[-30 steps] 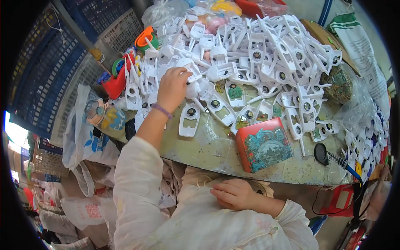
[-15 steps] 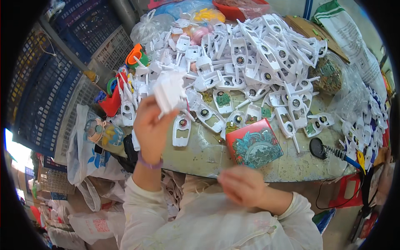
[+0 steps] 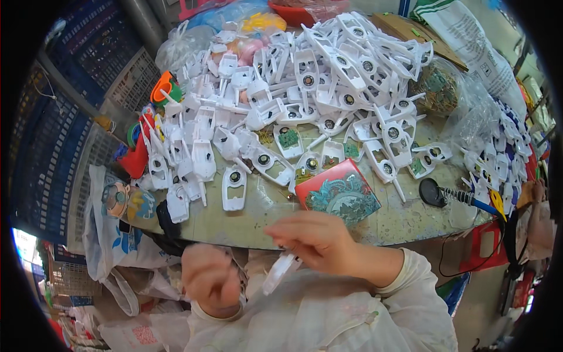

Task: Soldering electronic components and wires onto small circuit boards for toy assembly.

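Note:
Both my hands are down in front of my chest, below the table edge. My left hand (image 3: pixel 212 280) is curled around one end of a white plastic part (image 3: pixel 279 271), and my right hand (image 3: pixel 315 239) pinches its upper end; both are blurred. Above them lies a large heap of white plastic casings (image 3: pixel 328 76) on the round table (image 3: pixel 258 214), some with small green circuit boards and round black pieces inside. One casing (image 3: pixel 235 188) lies alone near the table's front edge.
A red and teal tin box (image 3: pixel 338 193) sits at the front edge. A soldering iron on a black stand (image 3: pixel 435 193) lies to the right. Red and orange plastic parts (image 3: pixel 138 155) stand at the left, plastic bags (image 3: pixel 114 226) hang below, blue crates (image 3: pixel 41 135) further left.
My left hand, raised over the table holding a white part, has dropped to my chest. My right hand has come up to meet it and now grips the same part.

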`<move>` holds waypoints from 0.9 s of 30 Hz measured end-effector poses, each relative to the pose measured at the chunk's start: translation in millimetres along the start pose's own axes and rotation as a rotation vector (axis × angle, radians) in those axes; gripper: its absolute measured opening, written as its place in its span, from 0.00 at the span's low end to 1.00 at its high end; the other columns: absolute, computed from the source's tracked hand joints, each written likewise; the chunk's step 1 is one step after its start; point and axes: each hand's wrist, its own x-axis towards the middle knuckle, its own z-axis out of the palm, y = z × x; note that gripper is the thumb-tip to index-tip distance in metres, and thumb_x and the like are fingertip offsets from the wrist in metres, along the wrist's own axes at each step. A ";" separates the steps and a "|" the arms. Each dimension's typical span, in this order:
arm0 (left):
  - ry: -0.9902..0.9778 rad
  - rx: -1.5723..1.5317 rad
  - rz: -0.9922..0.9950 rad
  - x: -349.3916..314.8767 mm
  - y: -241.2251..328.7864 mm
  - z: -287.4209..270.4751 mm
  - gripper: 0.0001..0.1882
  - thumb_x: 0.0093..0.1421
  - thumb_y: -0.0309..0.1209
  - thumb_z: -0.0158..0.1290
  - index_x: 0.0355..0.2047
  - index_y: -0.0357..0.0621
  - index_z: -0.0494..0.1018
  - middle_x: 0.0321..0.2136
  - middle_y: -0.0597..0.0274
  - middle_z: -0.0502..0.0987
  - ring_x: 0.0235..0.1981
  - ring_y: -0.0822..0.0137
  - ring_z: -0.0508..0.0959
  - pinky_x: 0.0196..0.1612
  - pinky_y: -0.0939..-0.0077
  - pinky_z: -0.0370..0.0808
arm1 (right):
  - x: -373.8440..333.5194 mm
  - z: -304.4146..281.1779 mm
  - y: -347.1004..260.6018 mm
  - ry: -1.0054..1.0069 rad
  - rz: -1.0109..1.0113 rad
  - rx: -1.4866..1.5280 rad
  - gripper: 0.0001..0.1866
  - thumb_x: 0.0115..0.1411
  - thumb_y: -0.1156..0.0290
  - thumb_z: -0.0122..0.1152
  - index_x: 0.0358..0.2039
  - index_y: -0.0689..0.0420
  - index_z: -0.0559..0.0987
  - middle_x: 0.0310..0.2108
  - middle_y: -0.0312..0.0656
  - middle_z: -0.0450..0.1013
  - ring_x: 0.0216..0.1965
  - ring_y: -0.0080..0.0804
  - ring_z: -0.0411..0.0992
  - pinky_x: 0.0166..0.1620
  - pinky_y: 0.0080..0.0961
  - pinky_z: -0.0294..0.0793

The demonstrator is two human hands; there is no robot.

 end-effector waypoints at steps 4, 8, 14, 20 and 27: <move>-0.506 -0.440 -0.654 11.5 -4.1 17.0 0.16 0.49 0.26 0.62 0.40 0.39 0.76 0.36 0.54 0.79 0.36 0.64 0.79 0.38 0.72 0.75 | 0.2 14.3 -4.8 0.028 -0.147 -0.091 0.20 0.46 0.82 0.64 0.42 0.56 0.80 0.34 0.42 0.75 0.31 0.37 0.75 0.32 0.26 0.74; -0.398 -0.560 -0.902 -11.0 -9.4 19.0 0.18 0.49 0.20 0.60 0.43 0.38 0.76 0.36 0.54 0.80 0.37 0.66 0.80 0.41 0.77 0.74 | 1.0 16.8 2.9 0.022 -0.065 -0.033 0.15 0.49 0.80 0.66 0.39 0.56 0.80 0.31 0.40 0.75 0.29 0.35 0.74 0.30 0.26 0.72; -0.352 -0.624 -0.777 -18.6 -23.3 24.4 0.12 0.50 0.17 0.59 0.37 0.38 0.78 0.28 0.59 0.79 0.26 0.70 0.76 0.30 0.79 0.70 | 7.5 -0.7 5.2 -0.062 0.045 -0.029 0.12 0.50 0.77 0.68 0.37 0.56 0.81 0.28 0.40 0.76 0.29 0.34 0.74 0.30 0.25 0.71; -0.349 -0.382 -0.667 -25.3 -23.9 24.7 0.11 0.45 0.19 0.63 0.31 0.41 0.79 0.22 0.63 0.77 0.23 0.68 0.72 0.29 0.77 0.66 | 3.5 1.5 12.6 -0.100 0.167 0.025 0.08 0.50 0.75 0.68 0.32 0.57 0.81 0.27 0.40 0.75 0.28 0.35 0.74 0.29 0.26 0.70; -0.313 -0.348 -0.638 -22.8 -34.3 33.5 0.08 0.46 0.19 0.61 0.29 0.39 0.79 0.19 0.64 0.74 0.22 0.68 0.71 0.28 0.77 0.64 | -1.1 -22.6 3.0 0.052 0.163 -0.074 0.06 0.49 0.76 0.68 0.29 0.58 0.79 0.26 0.40 0.74 0.27 0.34 0.74 0.29 0.27 0.71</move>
